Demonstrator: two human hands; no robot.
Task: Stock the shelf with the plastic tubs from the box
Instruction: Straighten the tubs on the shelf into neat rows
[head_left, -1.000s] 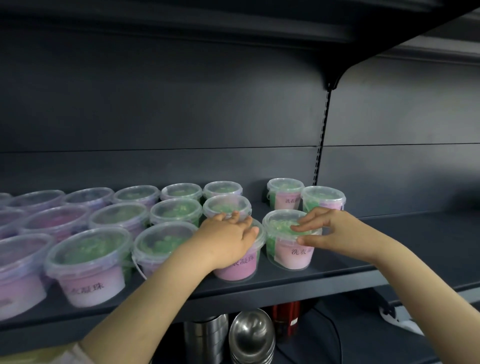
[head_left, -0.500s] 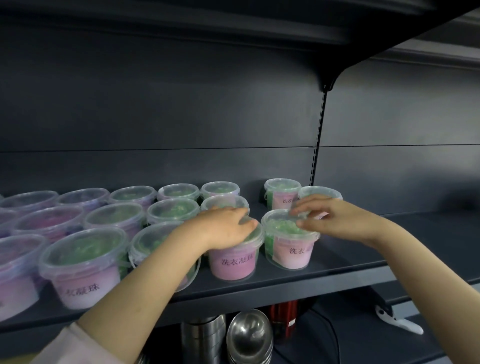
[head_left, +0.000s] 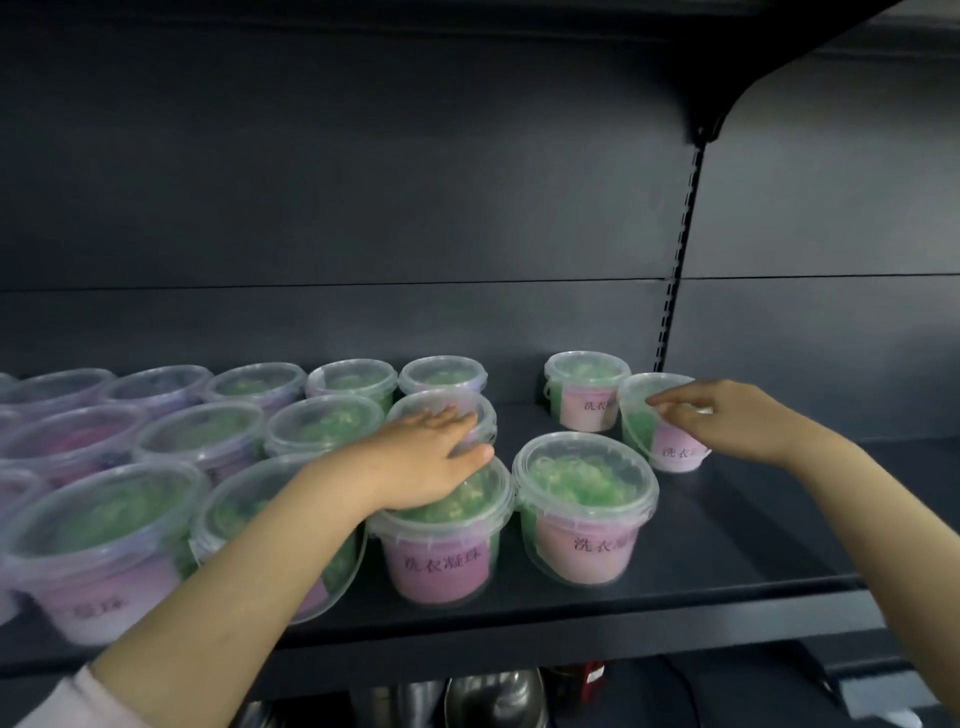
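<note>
Dark shelf (head_left: 727, 525): left hand (head_left: 426, 457) lies flat, open on a tub (head_left: 441, 540); right hand (head_left: 727, 421), fingers loosely spread, touches the 2 o'clock tub (head_left: 670, 441), hiding its lid.

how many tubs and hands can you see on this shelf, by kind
plastic tubs whole in view: 15
tubs cut off at the left edge: 3, as far as the blur allows
hands: 2, left hand and right hand
total: 20

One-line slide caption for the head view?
Left hand rests on a front-row tub; right hand touches a tub further back.
</note>
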